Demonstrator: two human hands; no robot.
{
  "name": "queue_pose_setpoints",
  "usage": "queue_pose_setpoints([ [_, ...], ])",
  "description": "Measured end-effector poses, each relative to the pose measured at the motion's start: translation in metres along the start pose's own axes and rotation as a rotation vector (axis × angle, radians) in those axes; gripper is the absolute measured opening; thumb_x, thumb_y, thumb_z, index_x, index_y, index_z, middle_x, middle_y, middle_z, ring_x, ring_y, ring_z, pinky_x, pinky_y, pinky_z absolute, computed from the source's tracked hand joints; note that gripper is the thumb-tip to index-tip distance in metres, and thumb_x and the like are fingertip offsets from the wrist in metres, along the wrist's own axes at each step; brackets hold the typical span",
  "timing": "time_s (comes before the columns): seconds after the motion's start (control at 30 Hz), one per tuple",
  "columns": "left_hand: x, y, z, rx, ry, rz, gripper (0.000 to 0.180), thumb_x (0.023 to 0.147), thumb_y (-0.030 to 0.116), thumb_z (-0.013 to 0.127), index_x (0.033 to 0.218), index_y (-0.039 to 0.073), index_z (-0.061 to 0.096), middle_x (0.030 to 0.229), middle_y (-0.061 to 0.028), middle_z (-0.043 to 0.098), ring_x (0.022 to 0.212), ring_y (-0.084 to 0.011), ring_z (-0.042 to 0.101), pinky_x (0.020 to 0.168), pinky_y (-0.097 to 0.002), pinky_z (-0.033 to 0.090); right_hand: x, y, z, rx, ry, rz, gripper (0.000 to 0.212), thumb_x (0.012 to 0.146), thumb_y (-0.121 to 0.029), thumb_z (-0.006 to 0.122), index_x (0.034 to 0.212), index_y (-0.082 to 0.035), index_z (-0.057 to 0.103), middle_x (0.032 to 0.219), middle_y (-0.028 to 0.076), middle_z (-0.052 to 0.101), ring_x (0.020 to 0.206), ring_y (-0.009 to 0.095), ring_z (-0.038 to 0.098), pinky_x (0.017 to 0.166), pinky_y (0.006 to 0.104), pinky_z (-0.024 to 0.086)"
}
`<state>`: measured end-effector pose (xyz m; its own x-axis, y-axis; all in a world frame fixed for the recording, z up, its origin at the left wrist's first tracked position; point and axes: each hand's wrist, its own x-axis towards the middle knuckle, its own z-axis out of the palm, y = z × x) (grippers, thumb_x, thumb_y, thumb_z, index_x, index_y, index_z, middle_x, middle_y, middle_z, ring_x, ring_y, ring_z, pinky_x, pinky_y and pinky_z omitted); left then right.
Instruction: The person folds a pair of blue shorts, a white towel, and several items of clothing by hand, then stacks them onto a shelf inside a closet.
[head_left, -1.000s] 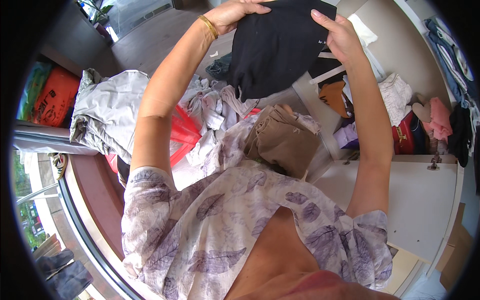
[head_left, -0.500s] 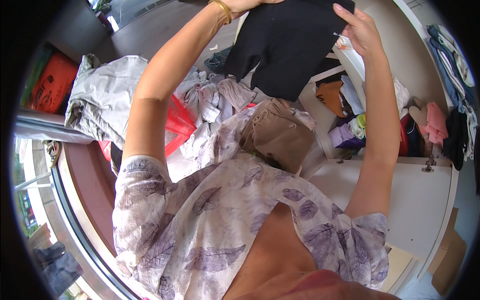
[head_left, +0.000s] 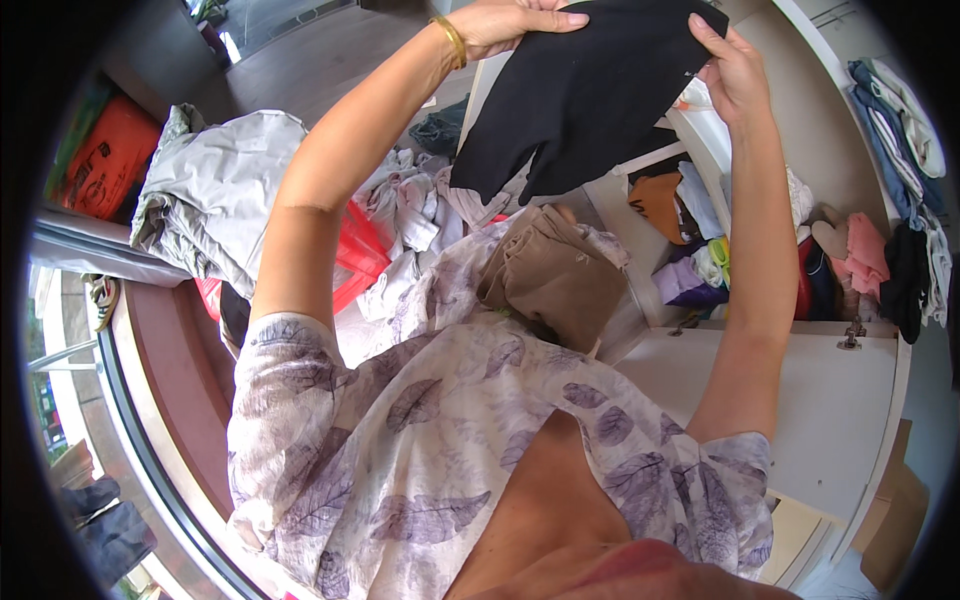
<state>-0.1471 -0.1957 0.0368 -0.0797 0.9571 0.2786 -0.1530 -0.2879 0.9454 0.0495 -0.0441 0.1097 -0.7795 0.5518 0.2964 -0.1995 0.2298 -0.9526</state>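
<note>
Both hands pinch the top edge of a black garment (head_left: 580, 95), held up far out over the open white cupboard (head_left: 790, 420): the left hand (head_left: 510, 20) closed on one corner, the right hand (head_left: 725, 70) on the other. The cloth's lower edge hangs loose just above a folded tan garment (head_left: 555, 280); it could brush and topple that.

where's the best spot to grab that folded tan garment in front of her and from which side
Probably best taken at its broad flat middle, from above. The tan garment lies folded as a compact bundle on the pile, its top face bare. Both hands are busy: the left hand and right hand hold the black garment up by its top edge, above the tan one.
</note>
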Motion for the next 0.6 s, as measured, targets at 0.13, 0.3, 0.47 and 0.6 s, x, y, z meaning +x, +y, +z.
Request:
queue_pose_setpoints([
  [0.13, 0.003, 0.0, -0.005, 0.104, 0.028, -0.032, 0.015, 0.084, 0.014, 0.064, 0.089, 0.0, 0.064, 0.083, -0.0036, 0.064, 0.072, -0.0106, 0.06, 0.065, -0.0236, 0.048, 0.013, 0.015, -0.025, 0.051, -0.008, 0.0, 0.026, 0.085, -0.009, 0.06, 0.107, 0.004, 0.057, 0.1, 0.012, 0.063, 0.09, 0.02, 0.062, 0.081, 0.0307, 0.05],
  [0.3, 0.012, -0.021, -0.016, 0.277, 0.019, 0.097, 0.013, 0.081, 0.009, 0.065, 0.092, 0.003, 0.067, 0.078, 0.0026, 0.064, 0.071, -0.0042, 0.057, 0.066, -0.0195, 0.045, 0.015, 0.019, -0.039, 0.106, -0.059, 0.032, 0.022, 0.085, -0.005, 0.058, 0.105, 0.004, 0.057, 0.1, 0.012, 0.063, 0.091, 0.017, 0.061, 0.083, 0.0295, 0.048],
  [0.47, -0.002, -0.022, -0.004, 0.373, 0.161, 0.165, 0.016, 0.072, 0.006, 0.075, 0.087, 0.005, 0.069, 0.074, 0.0043, 0.061, 0.067, -0.003, 0.051, 0.066, -0.0186, 0.042, 0.013, 0.028, -0.032, 0.055, -0.057, 0.004, 0.023, 0.084, -0.006, 0.061, 0.105, 0.003, 0.058, 0.098, 0.009, 0.063, 0.089, 0.016, 0.06, 0.081, 0.0286, 0.047],
  [0.6, -0.01, -0.017, 0.006, 0.495, 0.21, 0.149, 0.016, 0.075, 0.008, 0.073, 0.089, 0.002, 0.068, 0.089, 0.0048, 0.058, 0.079, -0.0032, 0.053, 0.073, -0.0188, 0.046, 0.012, 0.029, -0.031, 0.063, -0.043, 0.068, 0.022, 0.085, -0.007, 0.061, 0.105, 0.003, 0.058, 0.097, 0.01, 0.063, 0.089, 0.016, 0.06, 0.081, 0.0289, 0.047],
])
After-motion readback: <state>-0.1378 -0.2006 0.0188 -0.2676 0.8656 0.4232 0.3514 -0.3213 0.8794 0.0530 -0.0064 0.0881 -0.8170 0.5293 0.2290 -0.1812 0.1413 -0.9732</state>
